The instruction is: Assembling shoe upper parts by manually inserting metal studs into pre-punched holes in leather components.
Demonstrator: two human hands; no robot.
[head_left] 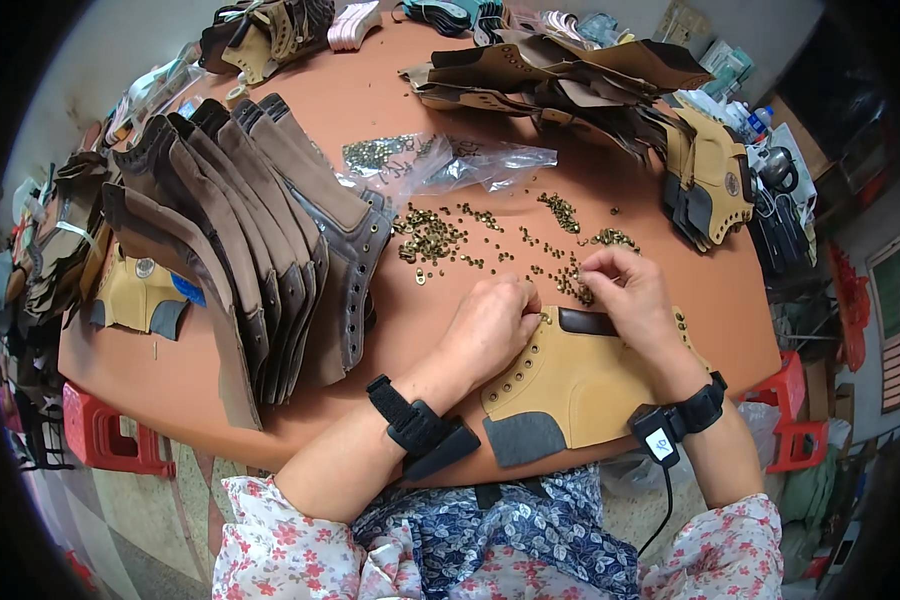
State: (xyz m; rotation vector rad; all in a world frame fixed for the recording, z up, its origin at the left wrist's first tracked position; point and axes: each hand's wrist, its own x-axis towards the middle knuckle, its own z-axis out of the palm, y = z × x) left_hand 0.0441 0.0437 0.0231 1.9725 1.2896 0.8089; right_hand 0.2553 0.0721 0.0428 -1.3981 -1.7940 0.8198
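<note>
A tan boot upper [595, 390] with a dark collar and a grey patch lies flat before me at the table's front edge. Several eyelets line its left edge, and more show at its right edge. My left hand [492, 325] is closed at the upper's top left corner, thumb and fingers pinched on the edge there. Above the collar, my right hand [630, 295] has thumb and forefinger pinched together beside loose brass eyelets [573, 288]; whatever is between the fingertips is too small to make out. Both wrists wear black straps.
More eyelets [430, 238] are scattered across the orange table [320, 65], before a clear plastic bag [480, 168]. Brown boot uppers [240, 240] stand stacked at left; others [560, 85] lie at the back. Tan uppers [705, 175] sit far right. Red stools [115, 435] flank the table.
</note>
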